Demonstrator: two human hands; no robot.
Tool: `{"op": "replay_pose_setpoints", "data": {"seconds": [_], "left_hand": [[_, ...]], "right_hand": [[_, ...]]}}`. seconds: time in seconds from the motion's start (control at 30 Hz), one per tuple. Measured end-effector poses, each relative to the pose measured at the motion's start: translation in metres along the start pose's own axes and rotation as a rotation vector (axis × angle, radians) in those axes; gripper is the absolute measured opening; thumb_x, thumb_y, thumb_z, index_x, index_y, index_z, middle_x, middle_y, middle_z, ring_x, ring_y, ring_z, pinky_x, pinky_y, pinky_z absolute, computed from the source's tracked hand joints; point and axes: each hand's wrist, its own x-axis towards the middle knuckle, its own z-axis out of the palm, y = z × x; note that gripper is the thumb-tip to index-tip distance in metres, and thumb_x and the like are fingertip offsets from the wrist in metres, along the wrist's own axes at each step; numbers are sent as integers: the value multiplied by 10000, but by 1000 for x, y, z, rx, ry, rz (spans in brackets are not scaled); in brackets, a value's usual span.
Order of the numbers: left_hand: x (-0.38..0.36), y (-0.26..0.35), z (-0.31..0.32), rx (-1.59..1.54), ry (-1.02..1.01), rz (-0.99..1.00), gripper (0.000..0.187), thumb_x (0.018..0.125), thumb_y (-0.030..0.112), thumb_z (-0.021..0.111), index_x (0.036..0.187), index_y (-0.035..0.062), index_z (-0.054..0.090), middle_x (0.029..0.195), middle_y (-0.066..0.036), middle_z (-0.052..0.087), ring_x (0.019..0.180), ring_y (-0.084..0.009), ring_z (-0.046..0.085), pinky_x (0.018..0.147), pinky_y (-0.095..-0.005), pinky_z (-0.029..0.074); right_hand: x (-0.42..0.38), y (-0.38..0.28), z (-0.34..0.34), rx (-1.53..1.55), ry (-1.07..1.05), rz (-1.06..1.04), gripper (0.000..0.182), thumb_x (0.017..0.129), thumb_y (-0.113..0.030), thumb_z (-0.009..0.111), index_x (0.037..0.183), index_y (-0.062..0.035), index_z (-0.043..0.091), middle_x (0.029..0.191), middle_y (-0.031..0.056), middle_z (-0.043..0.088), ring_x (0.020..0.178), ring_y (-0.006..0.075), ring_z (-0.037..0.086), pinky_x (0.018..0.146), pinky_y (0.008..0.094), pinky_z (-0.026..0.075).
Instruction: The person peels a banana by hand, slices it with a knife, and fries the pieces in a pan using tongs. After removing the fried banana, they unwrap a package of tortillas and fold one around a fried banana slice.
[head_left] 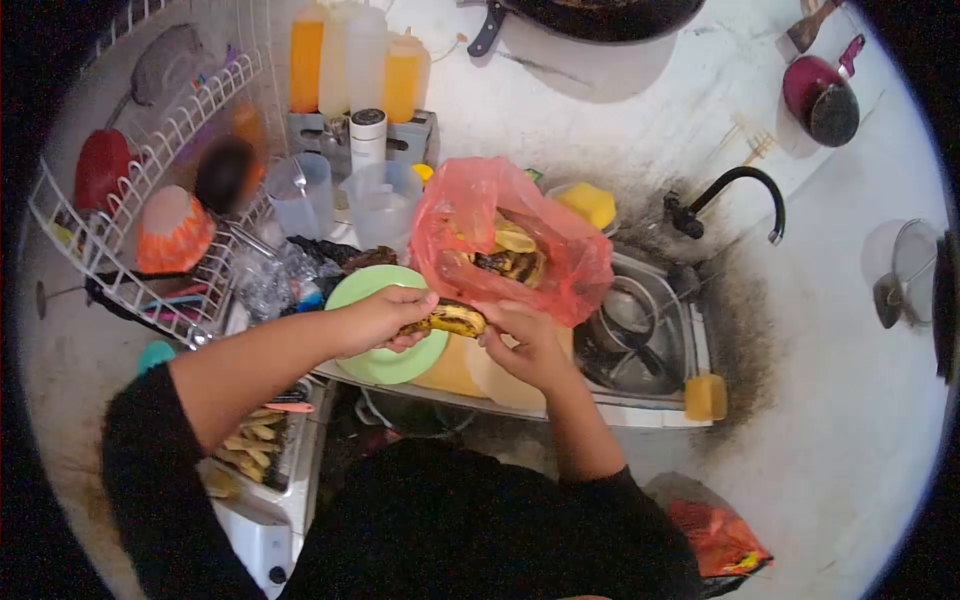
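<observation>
Though translucent, bag [572, 270] of peels [514, 241].

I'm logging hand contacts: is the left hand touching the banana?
Touching. The head view shows the left hand closed on one end of the banana, no gap between them.

One camera, worn on the head, looks forward and down, from quite near the green plate [376, 366], above and behind it.

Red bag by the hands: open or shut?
Open: the red bag has a gaping mouth, with yellow-brown contents showing inside it.
</observation>
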Motion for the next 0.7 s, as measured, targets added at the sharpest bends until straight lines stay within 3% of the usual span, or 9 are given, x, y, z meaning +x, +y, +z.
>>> {"op": "replay_pose_setpoints", "data": {"seconds": [0.23, 0.33, 0.43, 0.47, 0.57, 0.6, 0.7], "left_hand": [[9, -2, -4, -3, 76, 11, 323, 903, 367, 417, 935, 51, 471, 646, 20, 418, 495, -48, 341, 437, -178, 282], [17, -10, -14, -87, 78, 23, 300, 887, 336, 470, 962, 46, 491, 674, 6, 478, 518, -56, 406, 470, -185, 357], [24, -16, -4, -189, 339, 104, 296, 861, 293, 529, 1014, 40, 505, 738, -27, 549, 575, -84, 503, 549, -209, 446], [31, -31, -19, -270, 206, 172, 305, 849, 252, 551, 1052, 29, 502, 806, -64, 584, 671, -120, 567, 642, -243, 491], [37, -40, 0, -577, 154, 399, 293, 841, 229, 563, 1035, 17, 506, 810, -66, 580, 694, -126, 565, 645, -243, 486], [45, -56, -5, -592, 119, 479, 350, 838, 254, 560, 1056, -8, 479, 955, -97, 563, 762, -141, 567, 665, -276, 495], [57, -60, 21, -381, 469, 555, 291, 857, 221, 537, 1045, 3, 490, 945, -79, 568, 788, -137, 558, 674, -265, 487]], "right_hand": [[2, 17, 9, -131, 56, -22, 378, 697, 3, 556, 1074, -15, 534, 718, 103, 534, 635, 213, 545, 580, 302, 448], [5, 22, 21, -99, 211, 0, 313, 691, 34, 536, 1000, 5, 575, 694, 94, 530, 584, 176, 526, 538, 255, 431], [6, 33, 34, -65, 345, 29, 283, 696, 51, 529, 968, 13, 597, 678, 73, 523, 559, 110, 510, 505, 220, 413], [5, 31, 36, -47, 360, 76, 284, 701, 51, 527, 974, 12, 596, 676, 67, 521, 563, 98, 509, 504, 219, 411], [5, 35, 42, -15, 416, 196, 281, 720, 51, 514, 987, 16, 595, 671, 44, 514, 569, 76, 507, 495, 216, 406], [4, 38, 44, -7, 437, 236, 280, 727, 52, 508, 991, 18, 594, 669, 36, 512, 571, 72, 507, 492, 215, 405], [2, 40, 54, 105, 409, 261, 290, 736, 22, 516, 1021, 22, 571, 728, 110, 561, 613, 138, 555, 555, 250, 441]]}}
